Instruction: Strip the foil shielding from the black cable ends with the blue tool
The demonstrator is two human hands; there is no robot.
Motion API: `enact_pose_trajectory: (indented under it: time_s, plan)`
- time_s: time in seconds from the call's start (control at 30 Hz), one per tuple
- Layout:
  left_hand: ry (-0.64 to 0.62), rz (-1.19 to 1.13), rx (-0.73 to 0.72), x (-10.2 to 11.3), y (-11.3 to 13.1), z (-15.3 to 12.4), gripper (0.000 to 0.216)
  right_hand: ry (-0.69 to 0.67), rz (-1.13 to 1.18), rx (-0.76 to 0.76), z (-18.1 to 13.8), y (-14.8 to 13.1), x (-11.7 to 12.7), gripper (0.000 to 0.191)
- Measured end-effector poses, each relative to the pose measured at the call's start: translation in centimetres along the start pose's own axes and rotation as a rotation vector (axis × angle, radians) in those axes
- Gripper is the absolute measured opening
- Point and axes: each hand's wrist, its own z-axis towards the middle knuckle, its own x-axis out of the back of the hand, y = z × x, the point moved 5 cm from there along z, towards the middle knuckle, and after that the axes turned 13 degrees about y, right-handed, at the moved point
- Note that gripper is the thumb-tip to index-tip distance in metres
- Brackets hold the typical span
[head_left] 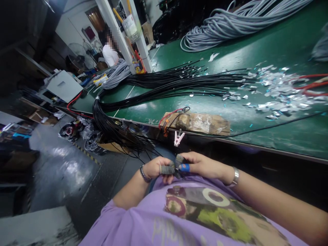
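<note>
My left hand (159, 168) and my right hand (198, 164) meet in front of my purple shirt, just off the table's near edge. Both are closed, fingertips pinched together around something small and dark that I cannot make out. Grey wraps cover some fingers, and a blue one is on my right thumb. A bundle of black cables (107, 121) droops over the edge to the left, its strands running down close to my left hand. Above my hands, a pale pink clip (178, 138) sits at a wooden block (205, 123) wrapped in clear tape.
The green table (159, 106) carries long black cables (179, 83), scattered foil and blue scraps (279, 89), and coiled grey cable (220, 30). Red cables (314, 85) lie at the right. A white post (115, 30) rises at the back, with a person (109, 54) beyond it.
</note>
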Motion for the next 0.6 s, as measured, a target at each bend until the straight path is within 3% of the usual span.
enact_pose_trajectory:
  time_s: [0.07,0.13,0.23,0.33,0.6]
  plan:
    - [-0.070,0.105,-0.008,-0.1,0.4,-0.1,0.059,-0.103,0.064,-0.146,-0.3,0.7,-0.3,0.043]
    - [-0.030,0.205,-0.125,0.2,1.4,-0.1,0.052,-0.080,0.055,-0.216,-0.2,1.3,0.0,0.042]
    - [0.109,0.339,-0.352,0.8,3.3,-0.6,0.039,0.178,0.047,-0.220,0.1,1.9,1.8,0.042]
    - [0.203,0.427,-0.452,1.3,4.1,-1.2,0.033,0.384,0.061,-0.234,-0.2,2.1,3.3,0.046]
    - [0.239,0.441,-0.570,1.4,4.0,-0.8,0.040,0.123,-0.041,-0.225,-0.2,1.0,0.7,0.055]
